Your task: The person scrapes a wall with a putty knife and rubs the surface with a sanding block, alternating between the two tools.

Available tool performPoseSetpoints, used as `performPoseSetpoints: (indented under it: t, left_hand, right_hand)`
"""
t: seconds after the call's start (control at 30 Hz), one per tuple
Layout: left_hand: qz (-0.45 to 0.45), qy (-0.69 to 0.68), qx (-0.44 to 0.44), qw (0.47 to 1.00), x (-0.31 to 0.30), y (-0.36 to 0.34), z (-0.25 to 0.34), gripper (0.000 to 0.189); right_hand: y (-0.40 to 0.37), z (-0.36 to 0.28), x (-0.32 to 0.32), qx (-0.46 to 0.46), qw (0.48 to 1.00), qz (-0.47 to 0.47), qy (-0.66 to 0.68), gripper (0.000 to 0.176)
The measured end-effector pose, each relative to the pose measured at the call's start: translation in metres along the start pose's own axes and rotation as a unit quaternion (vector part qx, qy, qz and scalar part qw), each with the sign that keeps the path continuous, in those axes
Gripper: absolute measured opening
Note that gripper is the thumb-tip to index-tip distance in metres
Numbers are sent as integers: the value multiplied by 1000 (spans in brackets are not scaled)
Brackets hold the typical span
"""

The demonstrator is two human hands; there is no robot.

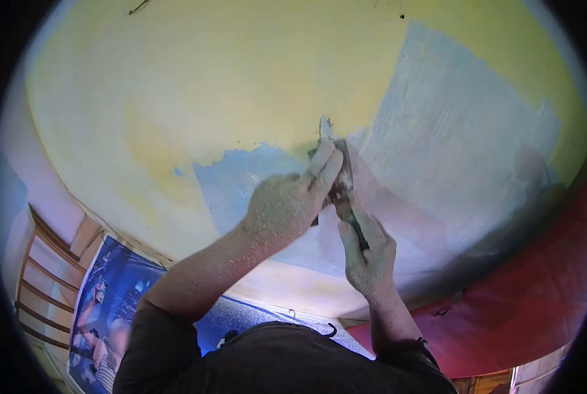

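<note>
A scraper (344, 172) with a dark handle and a flat blade lies against the wall near the middle of the view. My right hand (368, 253) is wrapped round its handle, below the blade. My left hand (293, 194) presses its fingers together on the blade from the left. White dust or flecks cover both hands and forearms. Around the blade the wall (241, 79) changes from yellow paint to bare blue-grey patches (451, 131). A small rough crack (325, 125) shows just above the fingertips.
At the lower left are a wooden slatted rack (47, 276) and a blue printed sheet (113, 295). A red cover (503, 302) spreads over the lower right. A small dark hook or wire (138, 7) sticks out at the top left of the wall.
</note>
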State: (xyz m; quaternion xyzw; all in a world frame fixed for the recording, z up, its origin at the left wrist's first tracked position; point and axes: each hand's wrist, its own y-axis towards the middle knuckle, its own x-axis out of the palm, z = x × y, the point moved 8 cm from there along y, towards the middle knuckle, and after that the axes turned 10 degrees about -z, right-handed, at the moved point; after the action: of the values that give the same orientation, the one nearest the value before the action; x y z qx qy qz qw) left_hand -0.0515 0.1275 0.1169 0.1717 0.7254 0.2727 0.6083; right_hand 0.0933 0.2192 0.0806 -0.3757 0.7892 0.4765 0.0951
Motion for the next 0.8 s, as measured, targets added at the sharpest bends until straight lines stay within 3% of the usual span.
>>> performPoseSetpoints:
  t: [0.2,0.33,0.47,0.6,0.73,0.8]
  left_hand:
    - [-29,31,-22,999,-9,10,-1,87]
    - [19,33,-28,999,-28,19,-11,86]
    - [-34,30,-10,999,10,0,7,84]
    - [-14,37,1,999,2,5,5,85]
    - [26,19,-1,999,-15,15,-3,84]
    - [-8,11,-3,1000,-4,11,5,85]
  right_hand:
    - [13,0,-1,-6,1000,-2,-16,57]
    - [31,-6,-4,-2,1000,6,4,56]
    - [-10,8,0,7,1000,10,-13,57]
    - [3,-3,-4,11,999,-12,-41,57]
    - [16,-1,-4,-10,1000,26,-1,57]
    - [4,2,-4,-22,999,31,-22,56]
